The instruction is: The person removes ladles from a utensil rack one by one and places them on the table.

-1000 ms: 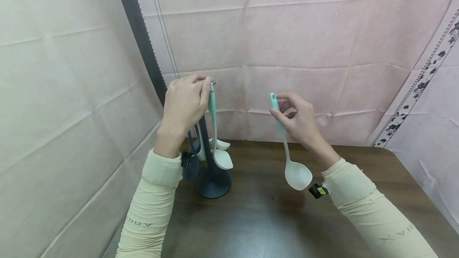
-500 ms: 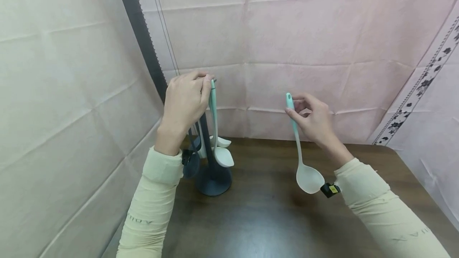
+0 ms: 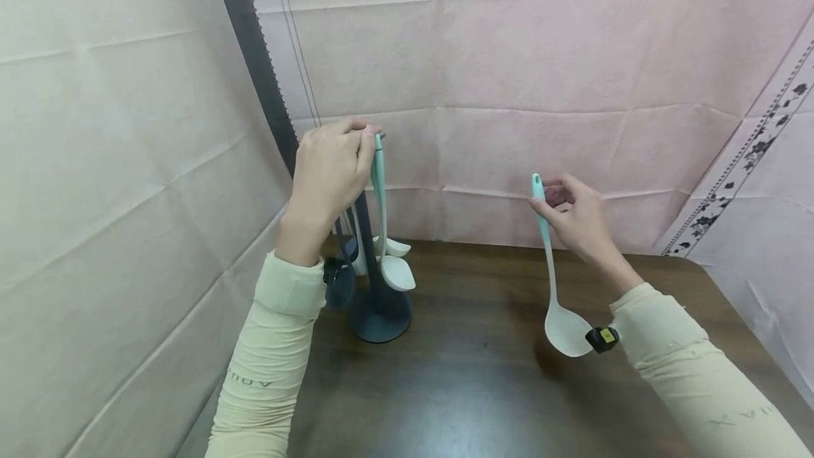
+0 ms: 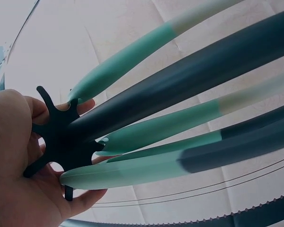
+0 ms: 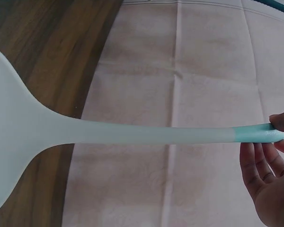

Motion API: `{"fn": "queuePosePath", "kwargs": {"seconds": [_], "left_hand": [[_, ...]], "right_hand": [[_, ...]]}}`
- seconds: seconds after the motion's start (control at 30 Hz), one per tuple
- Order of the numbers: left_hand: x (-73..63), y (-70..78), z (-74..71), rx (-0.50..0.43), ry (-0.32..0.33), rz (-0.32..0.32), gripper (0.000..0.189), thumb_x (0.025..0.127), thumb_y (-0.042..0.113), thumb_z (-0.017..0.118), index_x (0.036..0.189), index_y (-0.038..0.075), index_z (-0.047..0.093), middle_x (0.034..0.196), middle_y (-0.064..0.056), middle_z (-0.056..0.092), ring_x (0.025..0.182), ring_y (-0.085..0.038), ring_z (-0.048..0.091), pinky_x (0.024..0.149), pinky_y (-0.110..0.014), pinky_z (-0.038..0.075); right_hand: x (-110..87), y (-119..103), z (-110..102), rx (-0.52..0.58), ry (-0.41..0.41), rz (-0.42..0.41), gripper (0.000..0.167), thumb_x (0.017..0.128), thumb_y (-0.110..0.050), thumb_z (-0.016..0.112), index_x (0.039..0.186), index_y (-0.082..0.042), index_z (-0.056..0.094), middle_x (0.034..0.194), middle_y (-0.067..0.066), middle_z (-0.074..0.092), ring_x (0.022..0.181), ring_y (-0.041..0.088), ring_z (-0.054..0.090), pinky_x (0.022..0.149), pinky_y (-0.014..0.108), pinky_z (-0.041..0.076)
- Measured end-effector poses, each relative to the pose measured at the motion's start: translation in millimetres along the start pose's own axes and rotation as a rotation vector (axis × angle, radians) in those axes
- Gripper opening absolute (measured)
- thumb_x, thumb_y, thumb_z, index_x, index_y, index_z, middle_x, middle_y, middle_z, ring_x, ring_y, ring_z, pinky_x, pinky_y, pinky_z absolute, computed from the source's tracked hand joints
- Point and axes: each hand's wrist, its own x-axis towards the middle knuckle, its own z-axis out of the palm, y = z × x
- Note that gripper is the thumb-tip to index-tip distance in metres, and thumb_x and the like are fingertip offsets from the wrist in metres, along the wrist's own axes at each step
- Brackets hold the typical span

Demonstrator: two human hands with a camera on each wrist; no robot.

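My right hand (image 3: pixel 580 221) pinches the mint-green handle end of a white ladle (image 3: pixel 552 281); its bowl hangs down above the table, to the right of the stand. In the right wrist view, thumb and fingers meet near the tip of the ladle's handle (image 5: pixel 255 133). At the left, my left hand (image 3: pixel 331 172) grips the hooked top of a dark utensil stand (image 3: pixel 381 316). Its fingers reach round the stand's hooks (image 4: pixel 68 137) in the left wrist view. Several utensils hang there, among them a white-headed one (image 3: pixel 397 273) with a green handle and a dark-headed one (image 3: pixel 341 287).
The stand's round base sits on a dark brown wooden table (image 3: pixel 458 387). Pale cloth hangs behind (image 3: pixel 509 90) the table and along its left side, with a flower-patterned border (image 3: pixel 712 210) at the right.
My right hand has carried the ladle to the right and slightly down, farther from the stand. My left hand keeps its grip on the top of the stand.
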Motion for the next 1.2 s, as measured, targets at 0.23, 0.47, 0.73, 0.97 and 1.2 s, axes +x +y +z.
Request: {"fn": "queuePosePath", "kwargs": {"seconds": [0.23, 0.47, 0.73, 0.97, 1.2], "left_hand": [[0.4, -2.1, 0.2, -0.008, -0.005, -0.007, 0.053, 0.113, 0.030, 0.036, 0.107, 0.009, 0.085, 0.128, -0.005, 0.075, 0.115, -0.029, 0.071, 0.100, -0.050, 0.054], [-0.8, -2.0, -1.0, -0.013, -0.009, -0.017, 0.053, 0.113, 0.030, 0.036, 0.110, 0.009, 0.085, 0.127, -0.005, 0.076, 0.115, -0.029, 0.072, 0.102, -0.051, 0.053], [-0.3, -1.1, -0.7, -0.014, -0.020, -0.030, 0.055, 0.114, 0.032, 0.035, 0.104, 0.009, 0.085, 0.128, -0.005, 0.075, 0.117, -0.029, 0.071, 0.105, -0.052, 0.051], [-0.5, -1.5, -0.9, -0.012, -0.032, -0.040, 0.054, 0.114, 0.033, 0.034, 0.113, 0.010, 0.084, 0.130, -0.005, 0.074, 0.121, -0.029, 0.070, 0.108, -0.054, 0.048], [-1.0, -0.8, -1.7, -0.006, -0.045, -0.052, 0.056, 0.114, 0.034, 0.034, 0.106, 0.010, 0.084, 0.131, -0.005, 0.074, 0.122, -0.030, 0.069, 0.111, -0.054, 0.047]], "right_hand": [[-4.0, 7.1, -6.0, -0.011, -0.026, 0.047, 0.029, 0.098, -0.019, 0.077, 0.122, -0.004, 0.070, 0.098, 0.016, 0.069, 0.073, 0.013, 0.067, 0.056, 0.019, 0.055], [-6.2, 13.6, -15.0, -0.054, -0.013, 0.052, 0.028, 0.097, -0.017, 0.078, 0.120, -0.003, 0.070, 0.097, 0.016, 0.070, 0.078, 0.006, 0.064, 0.059, 0.016, 0.052], [-10.7, 26.8, -26.3, -0.105, -0.030, 0.088, 0.029, 0.099, -0.021, 0.076, 0.121, -0.003, 0.070, 0.101, 0.016, 0.069, 0.081, 0.009, 0.062, 0.062, 0.016, 0.049], [-13.1, 42.0, -34.2, -0.124, -0.040, 0.118, 0.029, 0.098, -0.020, 0.075, 0.119, -0.001, 0.067, 0.102, 0.016, 0.067, 0.080, 0.008, 0.060, 0.061, 0.016, 0.048], [-18.1, 61.6, -39.6, -0.121, -0.017, 0.147, 0.027, 0.096, -0.016, 0.075, 0.116, 0.000, 0.065, 0.100, 0.016, 0.064, 0.075, 0.002, 0.057, 0.059, 0.014, 0.047]]}}
